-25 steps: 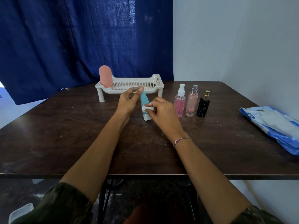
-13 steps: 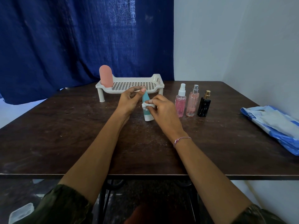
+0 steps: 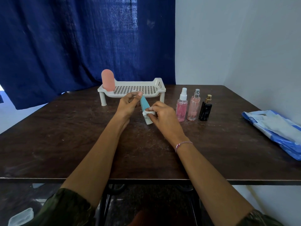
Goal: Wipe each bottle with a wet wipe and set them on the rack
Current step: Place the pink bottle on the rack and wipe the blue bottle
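Both hands pinch, our left hand [image 3: 128,105] the tip of the slim teal plastic bottle [image 3: 144,104], our right hand [image 3: 164,119] the crumpled white wet wipe [image 3: 147,112], which we should rub all round.

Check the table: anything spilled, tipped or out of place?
Nothing stands out. The pink bottle stands upright on the rack, three spray bottles stand upright on the table, and the teal bottle leans only because the left hand holds it while the right hand rubs it with the wipe.
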